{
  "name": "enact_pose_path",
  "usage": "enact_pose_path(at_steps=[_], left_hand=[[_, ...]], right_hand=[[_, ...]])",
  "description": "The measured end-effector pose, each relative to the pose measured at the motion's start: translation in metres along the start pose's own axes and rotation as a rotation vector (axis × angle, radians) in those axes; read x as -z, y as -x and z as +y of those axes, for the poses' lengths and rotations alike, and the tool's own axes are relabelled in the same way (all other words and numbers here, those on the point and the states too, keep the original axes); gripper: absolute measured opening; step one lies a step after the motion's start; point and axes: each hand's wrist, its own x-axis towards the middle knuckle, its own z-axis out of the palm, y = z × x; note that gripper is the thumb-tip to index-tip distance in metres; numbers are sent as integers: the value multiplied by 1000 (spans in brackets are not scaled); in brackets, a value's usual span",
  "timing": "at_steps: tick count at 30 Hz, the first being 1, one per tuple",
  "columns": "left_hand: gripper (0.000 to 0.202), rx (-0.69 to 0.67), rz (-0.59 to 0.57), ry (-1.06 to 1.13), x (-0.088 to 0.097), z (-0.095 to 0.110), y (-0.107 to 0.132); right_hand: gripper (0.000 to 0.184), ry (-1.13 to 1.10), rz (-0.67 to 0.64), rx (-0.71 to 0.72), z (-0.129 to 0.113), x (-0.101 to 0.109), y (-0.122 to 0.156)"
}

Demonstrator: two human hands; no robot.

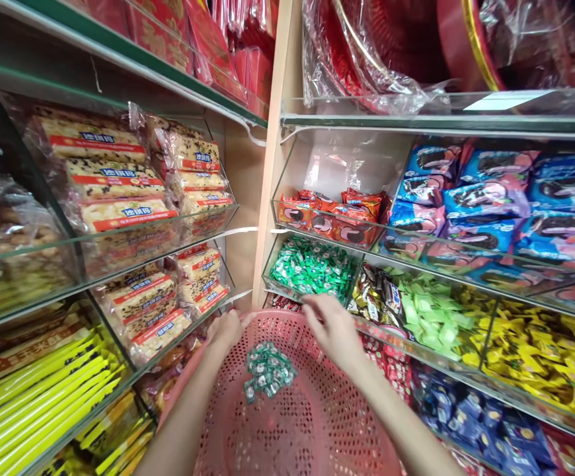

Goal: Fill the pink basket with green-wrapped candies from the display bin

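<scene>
My left hand [228,332] is closed on the far left rim of a pink perforated plastic basket [337,416]. A small heap of green wrapped candies [269,370] lies inside, toward the basket's far side. Over the far right part of the basket is my right hand [331,327], its fingers apart and nothing visible in them. Just beyond it, a clear bin holds many more green wrapped candies [312,268]. Whether the right fingertips touch the bin's front edge, I cannot tell.
Right of the green candies are brown-wrapped candies [377,294], pale green packets [429,307] and yellow ones [545,350]. Blue cookie packs [486,192] fill the shelf above. Packaged puffed-grain bars [119,175] stand at left. Glass shelf edges [416,122] jut out on both sides.
</scene>
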Motion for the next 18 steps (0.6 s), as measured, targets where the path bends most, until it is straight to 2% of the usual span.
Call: enact_pose_path(at_steps=[3,6,10,12,14,16,17,18], left_hand=[[75,-27,24,6,4,4,4],[72,-70,67,5,5,7,7],[67,-76,63,-15,6,13,5],[64,-61,51,-31,14,19,12],[56,-102,36,-63,33,24,30],[49,-176,65,7,61,25,61],[45,-290,97,124,76,24,78],[42,-404,197,291,91,20,96]], right_hand=[[29,68,-290,76,6,-60,-4],[37,163,-374,66,8,-96,-9],[44,278,-390,-10,11,-108,-15],[45,302,-401,-4,11,-108,-17],[45,315,-411,-2,11,-110,-19],[45,320,-427,-4,9,-112,-20],[45,320,-436,-4,9,-113,-20],[45,317,-444,-4,8,-115,-20]])
